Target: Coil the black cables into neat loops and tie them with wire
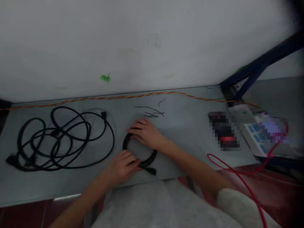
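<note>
A black cable coiled into a ring (152,157) lies on the grey table near its front edge, with a connector pointing right at the bottom. My left hand (123,164) is closed round the lower left of the coil. My right hand (146,132) is over the upper part, its fingers curled round the cable at the top left. Several thin black ties (153,114) lie loose just behind my right hand. To the left, loosely looped black cables (87,136) with several connectors are spread over the table.
A twisted red and yellow wire (133,96) runs along the back of the grey table (185,126) by the white wall. On the right are a blurred dark object (222,129), a white box (255,136), a red cord (247,186) and a blue metal frame (263,61).
</note>
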Tool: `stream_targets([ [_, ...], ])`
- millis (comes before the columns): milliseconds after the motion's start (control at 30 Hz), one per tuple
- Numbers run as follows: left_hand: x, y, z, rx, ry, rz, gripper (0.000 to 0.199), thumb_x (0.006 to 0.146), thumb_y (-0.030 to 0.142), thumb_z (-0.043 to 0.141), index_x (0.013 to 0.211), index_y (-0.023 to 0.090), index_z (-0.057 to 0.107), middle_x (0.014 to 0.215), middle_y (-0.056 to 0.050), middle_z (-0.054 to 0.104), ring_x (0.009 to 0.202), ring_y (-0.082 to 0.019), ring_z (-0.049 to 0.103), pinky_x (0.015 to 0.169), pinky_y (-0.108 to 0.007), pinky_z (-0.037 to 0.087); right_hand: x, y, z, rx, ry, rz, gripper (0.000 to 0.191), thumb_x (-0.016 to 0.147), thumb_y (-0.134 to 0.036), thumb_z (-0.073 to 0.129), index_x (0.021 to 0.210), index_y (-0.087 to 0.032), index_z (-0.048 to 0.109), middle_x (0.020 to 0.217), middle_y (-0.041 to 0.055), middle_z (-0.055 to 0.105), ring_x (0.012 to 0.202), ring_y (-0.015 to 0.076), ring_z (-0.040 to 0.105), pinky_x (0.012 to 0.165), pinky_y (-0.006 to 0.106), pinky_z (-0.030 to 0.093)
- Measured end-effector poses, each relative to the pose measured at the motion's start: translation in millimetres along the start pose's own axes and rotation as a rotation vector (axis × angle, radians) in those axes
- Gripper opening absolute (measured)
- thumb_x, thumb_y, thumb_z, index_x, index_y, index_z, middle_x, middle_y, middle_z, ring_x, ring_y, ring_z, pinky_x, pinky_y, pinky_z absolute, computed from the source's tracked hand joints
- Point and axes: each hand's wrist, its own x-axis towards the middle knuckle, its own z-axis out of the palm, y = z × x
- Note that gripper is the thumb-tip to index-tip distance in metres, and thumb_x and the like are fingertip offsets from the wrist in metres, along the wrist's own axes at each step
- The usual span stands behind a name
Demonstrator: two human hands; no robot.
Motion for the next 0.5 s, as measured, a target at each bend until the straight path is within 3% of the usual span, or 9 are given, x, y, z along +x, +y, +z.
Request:
stream_targets([
  [100,10.7,27.7,23.3,0.027,0.102,-0.100,0.012,0.102,0.022,0.062,0.104,0.017,0.073,0.080,-0.004,0.063,0.076,-0.018,0.060,0.066,-0.033,0.054,-22.4,-14.7,-16.3,0.040,0.112,0.039,0.026,0.106,-0.031,0.060,0.127,-0.023,0.073,0.125,0.0088,0.072,0.119,0.0244,0.060,0.102,0.043,0.049],
  [233,30.6,50.6,53.7,0.050,0.230,-0.267,0.019,0.105,0.026,0.058,0.102,0.016,0.073,0.078,-0.006,0.061,0.073,-0.020,0.058,0.064,-0.035,0.055,-82.1,-44.2,-34.8,0.020,0.142,0.226,0.026,0.107,-0.026,0.053,0.119,-0.022,0.076,0.087,0.0057,0.071,0.080,0.0192,0.064,0.076,0.035,0.054],
  [300,41.5,53.5,62.5,0.006,0.270,-0.328,0.019,0.105,0.026,0.057,0.102,0.016,0.072,0.083,-0.006,0.062,0.077,-0.020,0.059,0.068,-0.036,0.058,-111.8,-57.0,-33.7,0.018,0.075,0.346,0.028,0.106,-0.022,0.052,0.125,-0.021,0.073,0.086,0.0056,0.070,0.074,0.0184,0.064,0.069,0.032,0.055],
  [400,52.7,51.8,62.9,-0.117,0.247,-0.385,0.020,0.102,0.012,0.053,0.110,0.015,0.071,0.099,-0.010,0.066,0.093,-0.022,0.064,0.082,-0.040,0.063,-140.8,-65.8,-19.9,-0.009,0.031,0.429,0.041,0.105,-0.016,0.046,0.142,-0.021,0.064,0.103,0.0108,0.070,0.087,0.0220,0.067,0.075,0.036,0.060],
  [500,51.3,45.5,49.7,-0.204,0.189,-0.370,0.036,0.097,0.005,0.052,0.127,0.016,0.066,0.122,-0.015,0.064,0.117,-0.026,0.063,0.098,-0.046,0.063,-150.4,-63.2,-2.6,-0.003,0.093,0.432,0.045,0.105,-0.016,0.047,0.149,-0.021,0.059,0.109,0.0122,0.067,0.095,0.0235,0.066,0.081,0.039,0.063],
])
